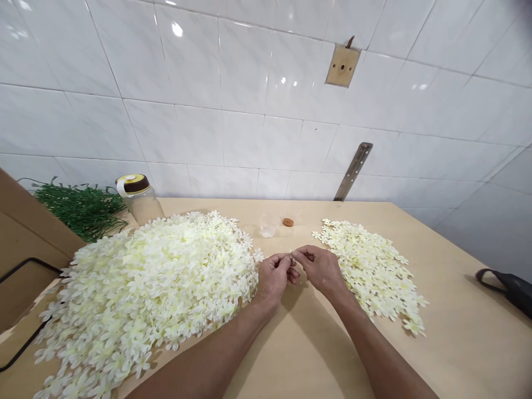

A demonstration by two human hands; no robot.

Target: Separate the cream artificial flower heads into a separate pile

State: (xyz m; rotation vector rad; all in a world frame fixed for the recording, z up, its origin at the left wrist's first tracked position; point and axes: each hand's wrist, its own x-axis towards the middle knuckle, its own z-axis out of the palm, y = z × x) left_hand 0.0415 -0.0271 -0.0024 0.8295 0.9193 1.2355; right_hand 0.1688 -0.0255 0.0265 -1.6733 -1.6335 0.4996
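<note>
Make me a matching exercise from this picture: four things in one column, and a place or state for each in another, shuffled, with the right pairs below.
Things
1. larger flower pile
2. smaller flower pile
3. jar
4. round brown piece

Places and states
A. beyond the hands, beside a small clear container
B. beside the right hand and its forearm
C. topped with a brown and yellow lid
D. beside the left hand and its forearm

Right pairs: 1-D, 2-B, 3-C, 4-A
</note>
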